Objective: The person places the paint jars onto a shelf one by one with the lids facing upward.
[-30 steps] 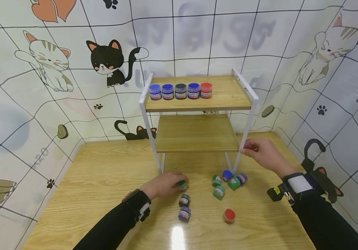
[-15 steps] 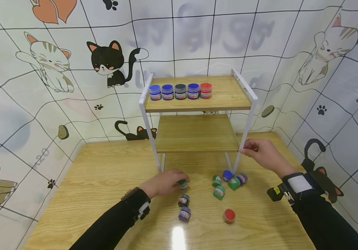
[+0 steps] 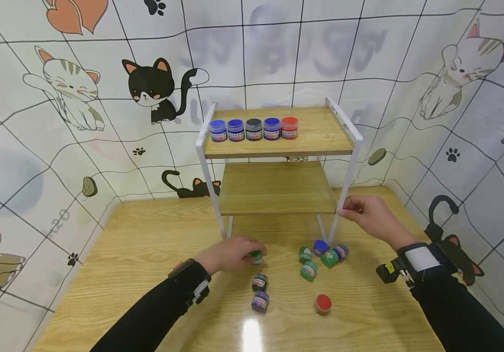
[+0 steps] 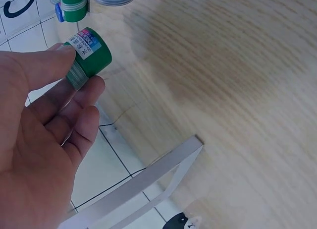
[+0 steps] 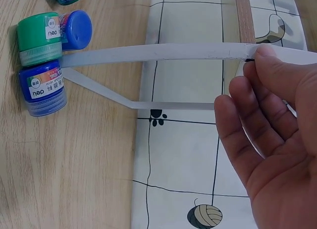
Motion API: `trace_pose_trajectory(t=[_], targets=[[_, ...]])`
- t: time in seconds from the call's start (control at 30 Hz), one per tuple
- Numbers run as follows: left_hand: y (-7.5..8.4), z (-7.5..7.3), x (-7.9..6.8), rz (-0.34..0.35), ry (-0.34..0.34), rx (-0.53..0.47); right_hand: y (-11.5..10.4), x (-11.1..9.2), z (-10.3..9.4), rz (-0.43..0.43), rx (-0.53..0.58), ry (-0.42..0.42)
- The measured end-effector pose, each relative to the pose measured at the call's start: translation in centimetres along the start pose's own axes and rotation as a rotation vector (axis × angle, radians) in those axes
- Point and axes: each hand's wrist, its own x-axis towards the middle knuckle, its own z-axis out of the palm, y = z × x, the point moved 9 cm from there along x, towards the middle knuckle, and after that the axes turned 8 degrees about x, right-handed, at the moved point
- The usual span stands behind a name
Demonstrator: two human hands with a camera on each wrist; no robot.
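My left hand (image 3: 230, 253) pinches a small green paint jar (image 4: 97, 55) between thumb and fingers, just in front of the rack's left leg. In the left wrist view the jar is tilted, its label facing the camera. Nearer the front lie a black paint jar (image 3: 259, 282) and a purple paint jar (image 3: 260, 301), end to end. My right hand (image 3: 368, 215) holds the white right leg (image 5: 188, 51) of a two-tier rack, thumb and forefinger on it level with the lower shelf (image 3: 278, 188).
A row of several paint jars, including a red one (image 3: 289, 128), stands on the upper shelf (image 3: 317, 122). By the rack's right foot are several green and blue jars (image 3: 320, 247). A red-lidded jar (image 3: 322, 304) stands front right on the wooden table (image 3: 137, 274).
My left hand has shifted slightly back toward the rack with the green paint jar, showing more of it. The right hand stays on the rack's leg.
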Motion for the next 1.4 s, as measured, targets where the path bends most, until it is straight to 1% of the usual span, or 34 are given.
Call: trace_pose_trajectory(t=[0.27, 0.43, 0.7, 0.77, 1.03, 1.13, 1.4], targets=[[0.4, -1.3, 0.0, -0.001, -0.01, 0.039, -0.1, 0.3, 0.0, -0.002, -0.005, -0.015], [0.8, -2.1, 0.3, 0.014, -0.027, 0.076, 0.0, 0.1, 0.0, 0.001, 0.0, -0.013], [1.9, -4.0, 0.6, 0.026, -0.049, 0.1, 0.0, 0.0, 0.0, -0.013, 0.0, -0.005], [2.2, -4.5, 0.8, 0.044, -0.048, 0.112, 0.0, 0.1, 0.0, -0.016, -0.003, -0.003], [4.3, -7.6, 1.3, 0.113, -0.038, 0.17, 0.1, 0.2, 0.0, -0.023, -0.008, -0.004], [4.8, -8.6, 1.5, 0.122, -0.046, 0.191, 0.1, 0.2, 0.0, -0.026, -0.007, -0.004], [6.0, -11.3, 2.2, 0.124, -0.056, 0.202, 0.2, 0.2, 0.1, -0.025, 0.002, -0.009]])
